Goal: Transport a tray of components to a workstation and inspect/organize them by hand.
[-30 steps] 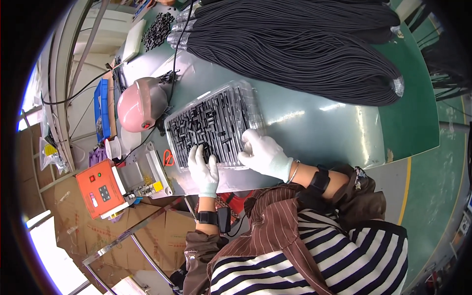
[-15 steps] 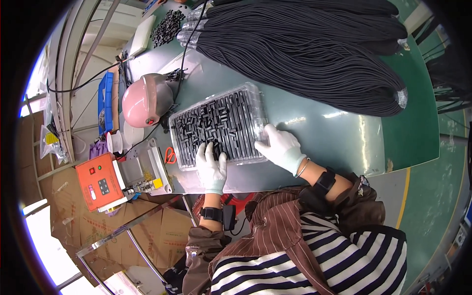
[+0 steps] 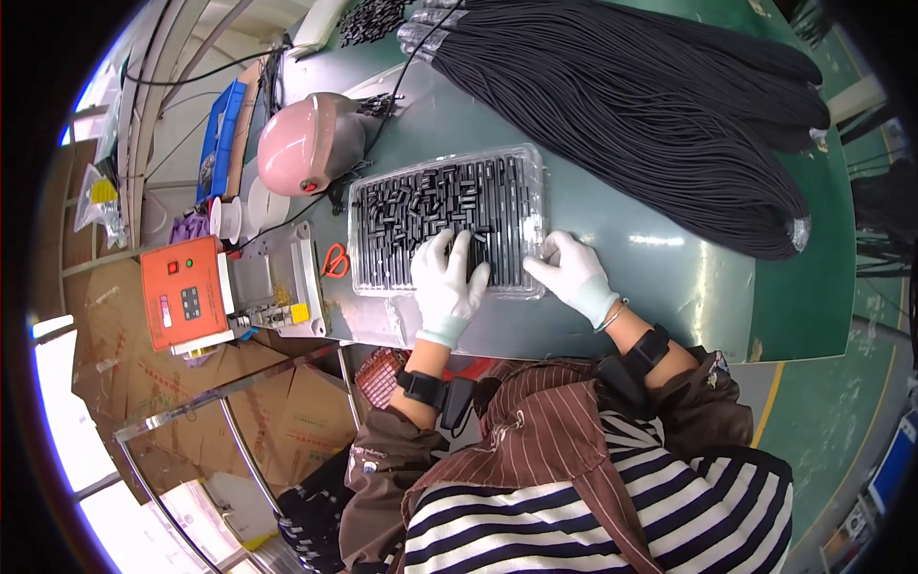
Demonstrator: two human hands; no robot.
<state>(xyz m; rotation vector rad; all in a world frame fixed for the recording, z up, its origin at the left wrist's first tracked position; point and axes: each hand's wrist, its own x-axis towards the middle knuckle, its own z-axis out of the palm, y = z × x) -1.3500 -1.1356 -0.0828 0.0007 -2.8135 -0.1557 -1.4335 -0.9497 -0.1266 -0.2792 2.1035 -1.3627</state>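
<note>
Clear rectangular plastic tray (image 3: 538, 182) of short black tubes (image 3: 421, 206) on grey-green surface (image 3: 612, 212). White-gloved left hand (image 3: 448, 282) over tray's near side, thumb and fingers parted; white-gloved right hand (image 3: 572, 272) by right edge, half-curled. Cannot tell if either grips anything.

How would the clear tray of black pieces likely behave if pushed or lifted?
The clear tray would probably slide easily, since it sits flat on a smooth, shiny tabletop. Its thin-looking walls suggest it may flex when lifted. Many black pieces lie jumbled, so they could shift or spill if it tips.
</note>
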